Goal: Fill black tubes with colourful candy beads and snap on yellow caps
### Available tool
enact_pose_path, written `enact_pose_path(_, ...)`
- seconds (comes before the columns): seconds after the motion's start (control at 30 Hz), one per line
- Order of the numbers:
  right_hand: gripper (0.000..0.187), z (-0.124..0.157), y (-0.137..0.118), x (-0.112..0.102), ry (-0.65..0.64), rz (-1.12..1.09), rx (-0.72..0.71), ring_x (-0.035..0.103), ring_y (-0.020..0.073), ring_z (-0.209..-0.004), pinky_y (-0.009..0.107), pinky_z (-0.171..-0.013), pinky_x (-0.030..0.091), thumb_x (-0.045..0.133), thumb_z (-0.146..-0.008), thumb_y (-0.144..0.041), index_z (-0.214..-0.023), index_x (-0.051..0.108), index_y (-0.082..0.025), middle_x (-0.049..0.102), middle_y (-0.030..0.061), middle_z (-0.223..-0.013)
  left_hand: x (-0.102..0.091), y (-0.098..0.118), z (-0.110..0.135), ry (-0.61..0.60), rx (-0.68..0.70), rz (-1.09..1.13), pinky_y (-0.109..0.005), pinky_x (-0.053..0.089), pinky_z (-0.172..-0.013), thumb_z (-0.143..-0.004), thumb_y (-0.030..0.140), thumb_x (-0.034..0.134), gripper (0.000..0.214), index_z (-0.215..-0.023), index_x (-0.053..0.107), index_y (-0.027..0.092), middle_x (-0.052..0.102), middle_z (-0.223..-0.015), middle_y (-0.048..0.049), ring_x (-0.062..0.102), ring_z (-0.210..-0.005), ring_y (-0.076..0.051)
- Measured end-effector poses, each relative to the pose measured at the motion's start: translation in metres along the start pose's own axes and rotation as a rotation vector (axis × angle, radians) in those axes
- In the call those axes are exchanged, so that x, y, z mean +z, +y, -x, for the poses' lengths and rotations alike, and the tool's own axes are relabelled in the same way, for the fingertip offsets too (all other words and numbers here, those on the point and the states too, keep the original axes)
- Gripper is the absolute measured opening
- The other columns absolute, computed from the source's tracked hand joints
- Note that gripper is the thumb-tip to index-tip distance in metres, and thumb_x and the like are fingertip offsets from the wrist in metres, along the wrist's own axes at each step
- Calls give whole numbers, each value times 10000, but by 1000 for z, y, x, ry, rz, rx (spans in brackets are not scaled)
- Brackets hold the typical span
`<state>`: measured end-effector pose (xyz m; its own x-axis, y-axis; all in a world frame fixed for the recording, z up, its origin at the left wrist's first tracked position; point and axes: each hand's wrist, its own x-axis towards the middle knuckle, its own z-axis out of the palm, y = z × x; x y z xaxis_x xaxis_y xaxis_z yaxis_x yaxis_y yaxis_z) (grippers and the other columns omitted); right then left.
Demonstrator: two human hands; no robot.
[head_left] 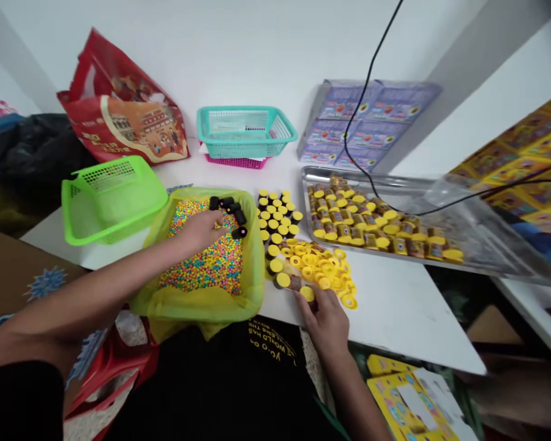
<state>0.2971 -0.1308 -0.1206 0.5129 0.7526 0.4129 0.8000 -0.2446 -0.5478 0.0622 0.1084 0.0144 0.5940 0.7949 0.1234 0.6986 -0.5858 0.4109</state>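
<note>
White desk point(408, 318) in a white-walled corner, pretty crowded. Nearest, at the desk's front edge, R hand point(324, 321): grip closed on a small yellow-capped tube point(294, 282), right beside a loose heap of yellow caps point(324, 266). L hand point(202, 229) sits low over multicoloured candy beads point(202, 269) in a yellow-green bag liner point(197, 312); grip part open, fingers curled, can't tell if anything's pinched. Black-capped tubes point(240, 217) lie just past it, at the far edge of the beads. Upright yellow-capped tubes point(275, 223) stand in a cluster btw liner & caps.

Further back: steel tray point(417, 260) of filled tubes point(349, 229), lime basket point(112, 199) to the left, teal basket point(245, 131) over a pink one point(235, 162), red printed bag point(123, 110), purple printed cards point(367, 119).

Tubes look light, stiff, easy to tip, so prob best pinched by the body. Beads look slippery, likely to roll; better scooped than picked.
</note>
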Motion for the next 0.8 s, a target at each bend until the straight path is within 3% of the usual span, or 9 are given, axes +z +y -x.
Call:
enact_pose_path(0.13,621,4,-1,1,13,-42,-26,614,225,-744,359,-676,515,569,-864,-704,-1168,682,-174,638,76,-883,19,7,-15,-102,139,-174,-344,495,-782,-832,289,701,245,-1041,689,162,694,-962,-85,653,-921,-250)
enact_pose_path(0.23,516,7,1,-2,65,-152,-3,599,203,-714,353,-668,524,634,-872,-591,-1166,663,-168,621,54,-858,31,16,-17,-119,185,-200,-370,508,-834,-862,256,639,208,-1030,703,151,671,-1108,-132,653,-1002,-276)
enact_pose_path(0.4,384,9,1,-6,108,-347,117,609,192,-720,342,-642,529,648,-891,-499,-1067,672,-159,618,48,-840,40,22,-22,-153,244,-221,-356,510,-868,-843,200,617,215,-1034,694,139,694,-1101,-132,656,-1044,-279)
enact_pose_path(0.5,360,9,0,-7,114,-386,158,605,188,-708,341,-631,525,641,-894,-508,-1009,679,-169,620,43,-822,30,21,-23,-149,245,-230,-343,513,-803,-861,237,597,192,-1001,697,152,723,-1009,-108,675,-959,-268)
enact_pose_path(0.6,349,9,-1,-7,137,-424,194,615,186,-717,341,-650,533,627,-906,-513,-979,680,-176,635,44,-834,6,12,-17,-175,237,-352,-335,500,-719,-862,311,588,192,-927,695,165,732,-912,-96,683,-863,-272)
enact_pose_path(0.7,342,8,0,-3,135,-406,195,611,180,-709,335,-659,529,626,-908,-518,-947,684,-183,638,36,-816,-16,-3,-5,-301,253,-604,-329,489,-691,-828,229,573,149,-869,695,155,744,-927,-125,702,-857,-286)
enact_pose_path(0.8,337,6,0,-1,129,-373,182,600,176,-697,333,-661,520,612,-919,-516,-942,696,-191,643,33,-807,-17,-14,7,-423,267,-687,-343,500,-699,-749,116,571,157,-837,700,136,753,-947,-162,712,-887,-312)
